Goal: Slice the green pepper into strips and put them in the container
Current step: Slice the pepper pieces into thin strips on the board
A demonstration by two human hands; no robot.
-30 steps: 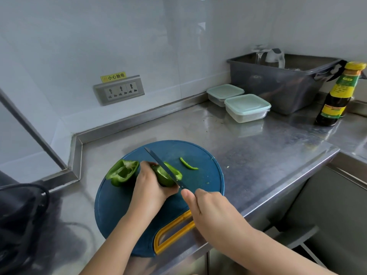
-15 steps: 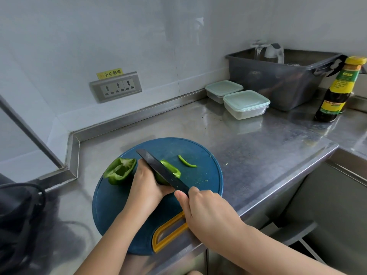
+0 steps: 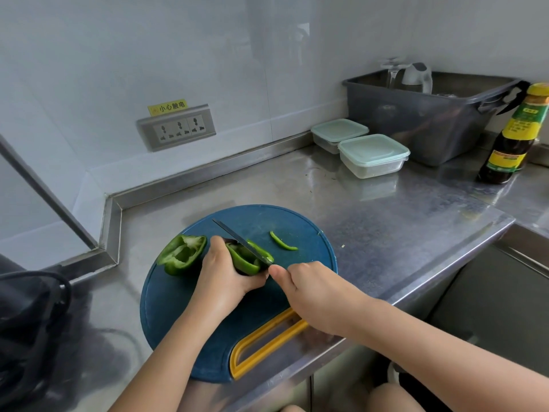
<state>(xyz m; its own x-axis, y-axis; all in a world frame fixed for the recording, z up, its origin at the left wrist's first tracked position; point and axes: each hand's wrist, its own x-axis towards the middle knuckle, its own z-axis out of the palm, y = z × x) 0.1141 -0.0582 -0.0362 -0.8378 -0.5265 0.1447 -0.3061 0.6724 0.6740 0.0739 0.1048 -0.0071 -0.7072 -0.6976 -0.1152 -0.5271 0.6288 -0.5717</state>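
Centre frame, on blue cutting board (image 3: 178, 316): left hand (image 3: 222, 275) grips pepper piece (image 3: 244, 260), fingers curled over it. Right hand (image 3: 315, 295) clamped on knife (image 3: 234, 237) handle, blade across piece. Other pepper half (image 3: 182, 257) just left; cut strip (image 3: 282, 242) right. Lidded containers (image 3: 372, 153) upper right, well apart.

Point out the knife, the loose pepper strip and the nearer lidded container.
knife (image 3: 237, 238): head view, middle of the blade.
pepper strip (image 3: 280, 242): head view, middle of its curve.
nearer container (image 3: 372, 150): head view, centre of its lid.
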